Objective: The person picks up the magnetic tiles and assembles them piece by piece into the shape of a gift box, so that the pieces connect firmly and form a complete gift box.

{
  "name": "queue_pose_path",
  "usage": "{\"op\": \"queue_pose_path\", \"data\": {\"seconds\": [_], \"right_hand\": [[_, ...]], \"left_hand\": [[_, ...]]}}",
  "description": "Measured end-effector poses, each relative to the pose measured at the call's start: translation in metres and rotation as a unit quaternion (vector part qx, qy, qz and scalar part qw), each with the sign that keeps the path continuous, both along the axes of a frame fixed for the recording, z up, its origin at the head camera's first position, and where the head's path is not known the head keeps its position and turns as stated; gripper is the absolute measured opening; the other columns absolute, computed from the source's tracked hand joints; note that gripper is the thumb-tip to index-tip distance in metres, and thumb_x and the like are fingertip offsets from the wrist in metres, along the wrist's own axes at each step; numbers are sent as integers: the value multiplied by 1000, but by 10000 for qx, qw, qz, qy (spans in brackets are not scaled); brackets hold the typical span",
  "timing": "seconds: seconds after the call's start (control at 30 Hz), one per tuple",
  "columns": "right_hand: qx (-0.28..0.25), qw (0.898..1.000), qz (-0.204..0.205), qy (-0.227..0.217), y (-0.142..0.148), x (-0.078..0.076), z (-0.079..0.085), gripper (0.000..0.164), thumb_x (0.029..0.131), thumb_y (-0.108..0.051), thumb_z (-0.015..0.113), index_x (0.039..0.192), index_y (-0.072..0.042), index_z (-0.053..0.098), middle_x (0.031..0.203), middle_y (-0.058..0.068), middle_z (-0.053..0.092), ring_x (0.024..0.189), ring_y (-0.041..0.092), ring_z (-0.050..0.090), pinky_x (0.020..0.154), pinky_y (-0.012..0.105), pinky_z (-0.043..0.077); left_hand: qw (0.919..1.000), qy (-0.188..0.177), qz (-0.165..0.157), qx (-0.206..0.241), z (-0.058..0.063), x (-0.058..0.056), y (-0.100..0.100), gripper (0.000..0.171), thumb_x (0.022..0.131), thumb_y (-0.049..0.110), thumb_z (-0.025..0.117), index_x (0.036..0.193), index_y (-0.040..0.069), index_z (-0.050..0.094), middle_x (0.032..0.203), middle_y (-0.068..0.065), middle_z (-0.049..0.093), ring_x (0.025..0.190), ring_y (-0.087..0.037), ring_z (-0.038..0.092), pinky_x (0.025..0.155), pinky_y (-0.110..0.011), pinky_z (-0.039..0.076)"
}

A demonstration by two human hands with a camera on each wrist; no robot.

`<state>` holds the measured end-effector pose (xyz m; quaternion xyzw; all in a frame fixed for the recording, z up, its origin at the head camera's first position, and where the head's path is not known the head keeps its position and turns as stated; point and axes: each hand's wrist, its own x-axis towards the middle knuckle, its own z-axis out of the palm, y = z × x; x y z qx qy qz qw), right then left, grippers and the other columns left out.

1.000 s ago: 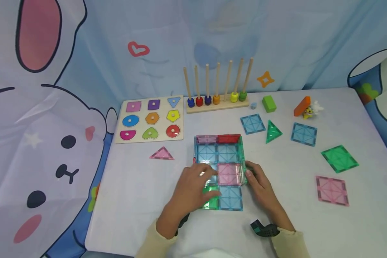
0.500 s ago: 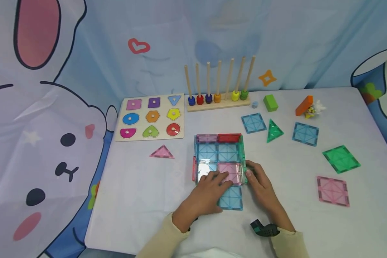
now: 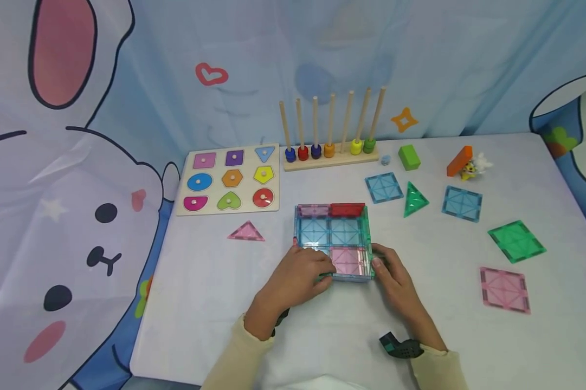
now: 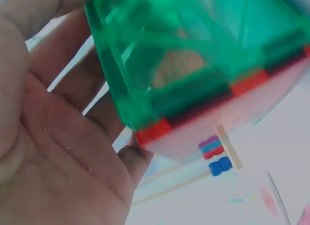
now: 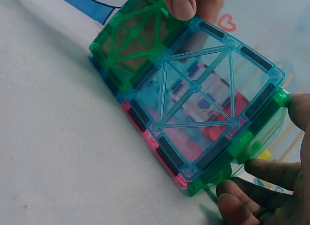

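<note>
A low open box of see-through magnetic tiles stands mid-table, with a red back wall [image 3: 348, 210] and a floor of blue and pink tiles [image 3: 347, 261]. Its front wall is a blue tile [image 5: 213, 109] beside a green tile [image 5: 133, 34], both upright. My left hand [image 3: 293, 276] pinches this front wall near the join, thumb outside and fingers behind; the left wrist view shows the green tile close up, blurred. My right hand [image 3: 395, 281] rests its fingertips against the outer face of the green right wall [image 5: 256, 133], fingers loosely bent.
A shape puzzle board [image 3: 226, 180] and a peg rack with rings [image 3: 332, 158] stand at the back. Pink triangle tile [image 3: 246, 232] lies left. To the right lie several loose tiles, including a green square [image 3: 517, 241], plus a green block [image 3: 409, 157] and an orange block [image 3: 459, 161].
The green and blue tiles that lay flat before the box now stand up as its front wall. My left hand swung them up and away from me; my right hand stayed in place.
</note>
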<state>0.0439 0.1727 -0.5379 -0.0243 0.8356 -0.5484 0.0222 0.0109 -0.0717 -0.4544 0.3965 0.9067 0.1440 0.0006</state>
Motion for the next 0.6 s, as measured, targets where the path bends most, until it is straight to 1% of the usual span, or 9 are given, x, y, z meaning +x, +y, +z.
{"op": "queue_pose_path", "data": {"seconds": [0.07,0.13,0.2,0.27,0.33,0.4,0.5,0.57,0.6], "right_hand": [[13,10000,-9,37,1,1,0,42,102,-28,41,142,-16,38,143,9,40,137,22,30,110,35,26],[-81,9998,-90,172,2,2,-1,40,102,-24,41,141,-14,39,140,10,42,126,17,42,101,24,35],[21,9978,-475,465,4,7,-2,37,101,-21,44,137,-12,44,134,9,48,112,12,50,87,13,39],[325,9882,-1177,921,14,14,0,33,98,-17,49,130,-9,52,123,10,54,97,11,53,76,12,40],[926,9634,-2141,1317,34,25,2,31,94,-14,56,123,-4,57,112,14,57,91,16,52,76,16,37],[1765,9218,-3246,1171,63,35,3,36,91,-19,59,123,-4,56,115,17,53,105,22,48,90,26,33],[2594,8640,-4313,-150,111,49,1,62,88,-34,58,139,-5,38,137,22,33,128,34,26,104,48,21],[2942,8357,-4452,-1298,135,56,-3,79,86,-44,57,146,-6,21,146,23,16,135,39,8,105,59,11],[3053,8264,-4379,-1790,144,59,-4,85,85,-47,55,148,-7,14,148,23,9,135,40,4,104,62,10]], "left_hand": [[9998,9,132,175,-3,-2,-5,19,86,39,66,101,28,72,105,15,63,103,-6,55,86,-34,38],[9980,-31,346,524,-6,-3,-12,31,86,46,65,110,27,69,117,12,59,115,-9,50,92,-38,36],[9921,-115,718,1020,-12,-5,-23,47,83,52,65,123,26,62,131,8,51,126,-13,41,98,-44,34],[9812,-301,1213,1471,-17,-6,-37,67,78,56,68,135,26,50,142,6,42,133,-15,33,102,-48,32],[9673,-727,1638,1797,-26,-7,-50,86,72,57,73,144,27,36,148,7,32,136,-16,28,106,-49,31],[9510,-1413,1850,2034,-36,-8,-61,100,67,54,78,148,30,25,151,10,25,136,-15,28,106,-46,33],[9388,-2283,1766,1879,-51,-7,-69,117,59,53,84,150,32,14,153,12,19,137,-15,28,106,-46,34],[9401,-2517,1617,1636,-58,-8,-69,123,56,55,85,151,33,9,153,11,17,137,-16,27,107,-48,31],[9450,-2483,1551,1459,-61,-9,-68,126,55,58,84,151,32,7,154,11,17,137,-17,25,108,-50,29]]}}
